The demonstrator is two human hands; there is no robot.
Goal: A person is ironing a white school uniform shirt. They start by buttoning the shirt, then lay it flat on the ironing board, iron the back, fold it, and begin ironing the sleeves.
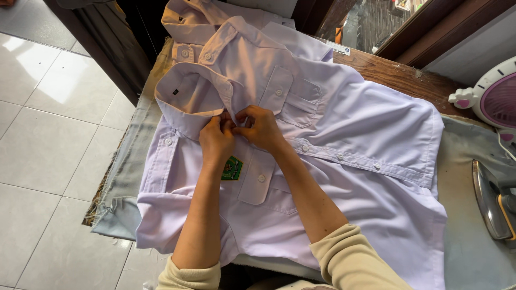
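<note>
A pale lilac button-up shirt (355, 145) lies front-up across a padded board, collar (188, 88) to the left. My left hand (216, 140) and my right hand (262, 128) meet just below the collar, both pinching the top of the button placket. A green badge (232, 168) sits on the chest pocket under my left wrist. Several white buttons run along the placket (344, 158) to the right.
A grey padded cover (473, 236) lies over the wooden table (387, 70). An iron (492, 201) rests at the right edge. A white and pink fan (497, 96) stands behind it. More folded pale shirts (199, 27) lie at the back. Tiled floor (48, 123) on the left.
</note>
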